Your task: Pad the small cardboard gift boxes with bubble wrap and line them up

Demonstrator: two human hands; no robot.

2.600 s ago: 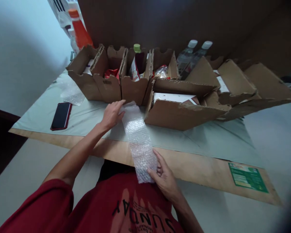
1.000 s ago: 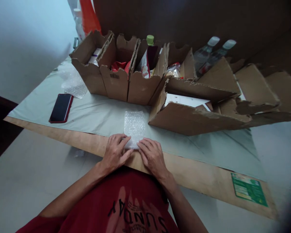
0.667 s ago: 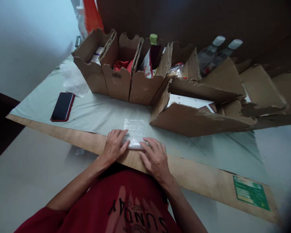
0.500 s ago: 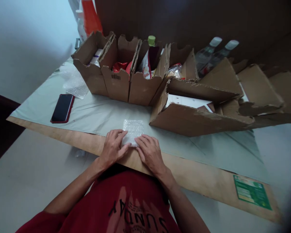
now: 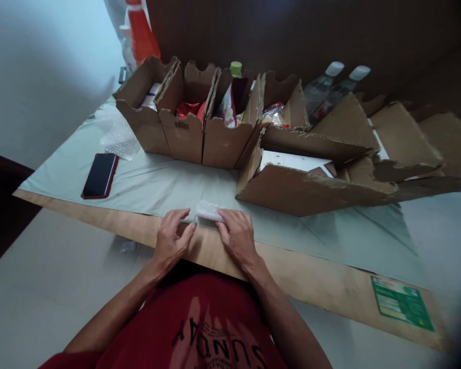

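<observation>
A small piece of bubble wrap point(image 5: 208, 210), now a narrow rolled or folded bundle, lies near the front edge of the cloth-covered table point(image 5: 169, 192). My right hand point(image 5: 237, 233) grips its right end between thumb and fingers. Just left of the bundle is my left hand point(image 5: 173, 234), its thumb and fingers apart with nothing between them. Whether anything is inside the wrap cannot be made out.
Several open cardboard bins point(image 5: 182, 134) line the back, and a wider box point(image 5: 311, 189) juts forward on the right. A phone point(image 5: 100, 175) and loose bubble wrap point(image 5: 119, 136) lie left. A green card point(image 5: 401, 302) is on the right front board.
The bubble wrap has gone from a flat sheet under both hands to a narrow bundle. My left hand has let go and drawn back left; my right hand stays on it.
</observation>
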